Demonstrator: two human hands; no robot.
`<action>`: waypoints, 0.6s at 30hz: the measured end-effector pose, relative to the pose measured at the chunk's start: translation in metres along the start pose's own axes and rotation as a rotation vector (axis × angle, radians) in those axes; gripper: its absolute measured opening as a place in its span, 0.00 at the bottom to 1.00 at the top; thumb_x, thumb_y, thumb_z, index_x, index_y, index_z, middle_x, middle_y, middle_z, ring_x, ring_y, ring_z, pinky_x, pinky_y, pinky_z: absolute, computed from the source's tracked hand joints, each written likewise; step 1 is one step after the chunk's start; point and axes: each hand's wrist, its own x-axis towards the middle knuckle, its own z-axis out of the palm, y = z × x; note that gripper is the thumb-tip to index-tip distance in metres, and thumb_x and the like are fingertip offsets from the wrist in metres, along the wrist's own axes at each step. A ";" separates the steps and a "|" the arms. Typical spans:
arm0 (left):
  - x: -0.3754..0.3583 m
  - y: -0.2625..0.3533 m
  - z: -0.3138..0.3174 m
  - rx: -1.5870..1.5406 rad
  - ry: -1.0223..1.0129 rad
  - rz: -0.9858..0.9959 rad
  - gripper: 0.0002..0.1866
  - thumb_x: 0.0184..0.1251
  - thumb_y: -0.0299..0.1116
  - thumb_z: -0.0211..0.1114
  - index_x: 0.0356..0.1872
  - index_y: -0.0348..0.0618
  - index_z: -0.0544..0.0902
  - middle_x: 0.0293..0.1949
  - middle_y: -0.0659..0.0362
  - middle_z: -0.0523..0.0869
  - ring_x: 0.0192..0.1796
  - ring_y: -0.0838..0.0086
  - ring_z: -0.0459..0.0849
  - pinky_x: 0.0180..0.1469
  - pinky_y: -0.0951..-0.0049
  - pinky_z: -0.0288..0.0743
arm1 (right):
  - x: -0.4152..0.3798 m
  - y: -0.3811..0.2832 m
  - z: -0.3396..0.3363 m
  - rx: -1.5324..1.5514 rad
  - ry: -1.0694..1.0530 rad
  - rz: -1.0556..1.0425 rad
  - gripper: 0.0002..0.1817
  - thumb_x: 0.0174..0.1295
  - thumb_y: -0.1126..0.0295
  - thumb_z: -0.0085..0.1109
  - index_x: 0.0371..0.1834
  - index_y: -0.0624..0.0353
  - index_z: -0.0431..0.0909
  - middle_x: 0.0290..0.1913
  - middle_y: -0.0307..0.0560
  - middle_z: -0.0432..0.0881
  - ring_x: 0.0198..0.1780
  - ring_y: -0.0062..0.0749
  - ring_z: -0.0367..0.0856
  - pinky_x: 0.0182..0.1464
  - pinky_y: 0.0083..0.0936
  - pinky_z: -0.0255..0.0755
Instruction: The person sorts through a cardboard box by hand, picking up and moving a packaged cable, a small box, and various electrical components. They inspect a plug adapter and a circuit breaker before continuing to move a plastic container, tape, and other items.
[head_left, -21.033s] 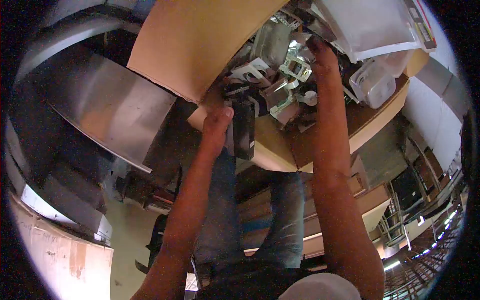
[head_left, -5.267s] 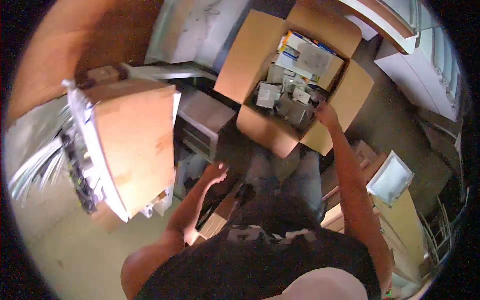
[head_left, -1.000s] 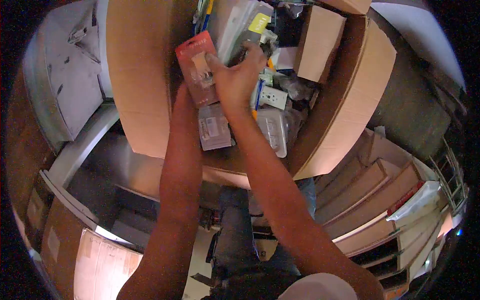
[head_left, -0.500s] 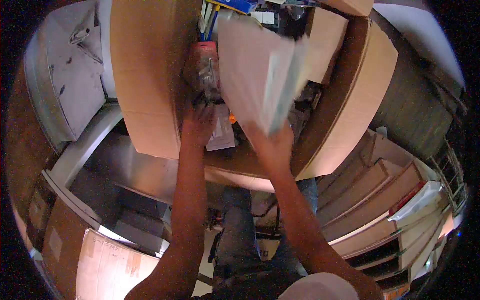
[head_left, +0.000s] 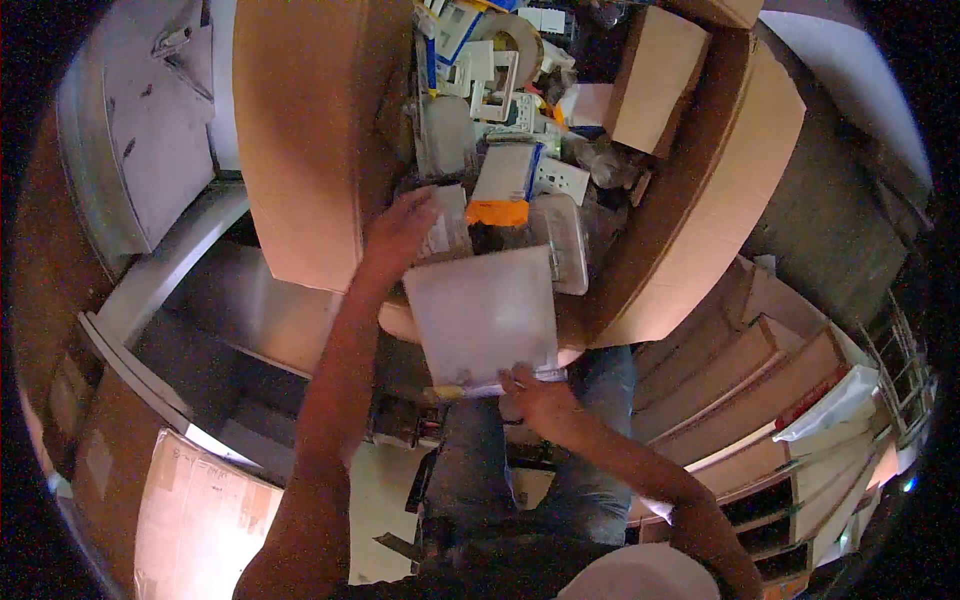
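My right hand (head_left: 540,400) grips the near edge of a flat white square box (head_left: 485,315), tilted over the front edge of a large open cardboard box (head_left: 300,140). My left hand (head_left: 403,228) is inside the carton at its left side, fingers stretched out against a pale wrapped packet (head_left: 447,225); I see nothing gripped in it. Beyond the white box lie a white-and-blue packet with an orange end (head_left: 497,212), a clear plastic case (head_left: 565,245) and a white socket plate (head_left: 562,180). The underside of the white box is hidden.
Farther inside the carton are a tape roll (head_left: 520,45), white switch frames (head_left: 493,90) and a small brown box (head_left: 658,80). Cardboard bins (head_left: 740,370) stand at the right. A taped carton (head_left: 205,520) sits at lower left, and a metal surface (head_left: 270,310) lies left of the open carton.
The white box has come down and toward me in my right hand, from upright over the carton to nearly flat at its front edge. My left hand has shifted slightly; more of the contents shows.
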 end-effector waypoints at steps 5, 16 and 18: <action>0.003 -0.009 0.077 0.364 0.128 0.361 0.24 0.60 0.38 0.66 0.57 0.40 0.76 0.54 0.47 0.79 0.57 0.53 0.78 0.59 0.61 0.71 | 0.064 0.008 -0.065 0.041 0.068 -0.186 0.11 0.56 0.72 0.54 0.41 0.61 0.79 0.39 0.54 0.81 0.40 0.45 0.83 0.33 0.38 0.80; 0.012 -0.053 0.114 0.235 0.293 0.436 0.22 0.60 0.31 0.65 0.56 0.37 0.76 0.52 0.45 0.80 0.55 0.52 0.79 0.58 0.60 0.72 | 0.319 0.314 -0.195 -0.170 0.355 0.655 0.07 0.51 0.68 0.64 0.29 0.60 0.83 0.30 0.54 0.81 0.36 0.43 0.81 0.40 0.34 0.74; 0.008 -0.057 0.104 0.051 0.227 0.328 0.20 0.62 0.31 0.65 0.54 0.37 0.77 0.50 0.46 0.82 0.52 0.56 0.82 0.56 0.63 0.74 | 0.327 0.344 -0.167 -0.800 -0.088 0.164 0.16 0.48 0.59 0.68 0.32 0.61 0.82 0.37 0.57 0.83 0.41 0.45 0.82 0.46 0.42 0.74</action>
